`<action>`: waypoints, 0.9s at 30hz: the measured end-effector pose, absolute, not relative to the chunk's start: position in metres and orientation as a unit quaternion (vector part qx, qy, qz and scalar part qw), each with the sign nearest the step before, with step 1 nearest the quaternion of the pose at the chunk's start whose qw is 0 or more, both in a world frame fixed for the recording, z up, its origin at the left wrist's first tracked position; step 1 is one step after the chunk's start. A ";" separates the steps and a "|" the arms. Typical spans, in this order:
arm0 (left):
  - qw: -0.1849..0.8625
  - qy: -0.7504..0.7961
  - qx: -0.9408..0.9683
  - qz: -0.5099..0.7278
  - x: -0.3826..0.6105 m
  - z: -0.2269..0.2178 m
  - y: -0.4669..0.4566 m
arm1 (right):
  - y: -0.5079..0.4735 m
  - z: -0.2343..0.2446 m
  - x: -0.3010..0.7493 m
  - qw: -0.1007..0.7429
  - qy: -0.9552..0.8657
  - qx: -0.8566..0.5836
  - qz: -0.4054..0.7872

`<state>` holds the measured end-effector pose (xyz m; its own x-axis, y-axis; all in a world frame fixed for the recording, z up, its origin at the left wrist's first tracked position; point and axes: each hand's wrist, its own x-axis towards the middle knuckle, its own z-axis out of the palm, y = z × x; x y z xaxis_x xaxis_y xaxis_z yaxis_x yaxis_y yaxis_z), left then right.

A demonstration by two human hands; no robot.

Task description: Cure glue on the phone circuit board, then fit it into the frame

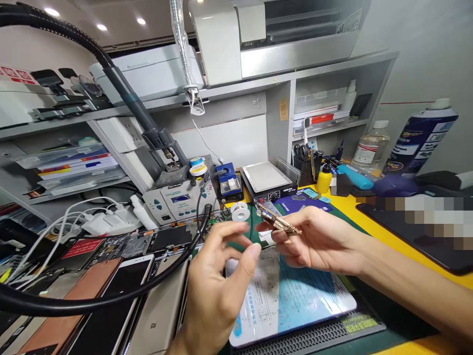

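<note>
My right hand [318,241] is closed round a small gold-coloured metal part [277,222], perhaps a phone circuit board piece, held above the work mat. My left hand [218,281] is raised just to its left with fingers curved and apart, thumb and forefinger not touching anything, nothing in it. Below both hands lies a blue and white printed sheet [291,301] on a dark green mat [332,330].
A thick black hose [92,301] curves across the front left over several phones [121,296]. Behind stand a soldering station [177,202], a solder reel [240,212], a hot plate [268,182], a yellow bottle [324,180] and a spray can [421,138].
</note>
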<state>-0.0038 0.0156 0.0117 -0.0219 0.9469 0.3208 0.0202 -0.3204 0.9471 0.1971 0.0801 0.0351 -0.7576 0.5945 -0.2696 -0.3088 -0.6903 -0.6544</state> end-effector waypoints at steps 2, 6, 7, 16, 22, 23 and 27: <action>0.323 0.425 0.592 0.604 -0.006 0.010 0.017 | 0.079 0.035 0.197 0.214 -0.271 -0.233 0.909; 0.280 0.413 0.672 0.548 -0.009 0.012 0.019 | 0.074 0.033 0.191 0.147 -0.250 -0.230 0.929; 0.297 0.410 0.676 0.535 -0.009 0.014 0.019 | 0.072 0.032 0.189 0.136 -0.255 -0.232 0.929; 0.384 0.448 0.587 0.554 -0.010 0.023 0.016 | 0.066 0.031 0.186 0.352 -0.457 -0.266 0.772; 0.308 0.490 0.574 0.579 -0.007 0.028 0.021 | 0.066 0.036 0.193 0.402 -0.526 -0.248 0.707; 0.301 0.493 0.574 0.580 -0.006 0.029 0.022 | 0.065 0.035 0.194 0.403 -0.540 -0.252 0.694; 0.292 0.503 0.575 0.576 -0.005 0.031 0.020 | 0.061 0.034 0.194 0.400 -0.590 -0.273 0.646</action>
<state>-0.0050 0.0204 0.0307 -0.1688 0.9145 0.3678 0.2410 -0.3235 0.9150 0.1938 0.0611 0.0337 -0.5315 0.8385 0.1201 -0.1948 0.0169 -0.9807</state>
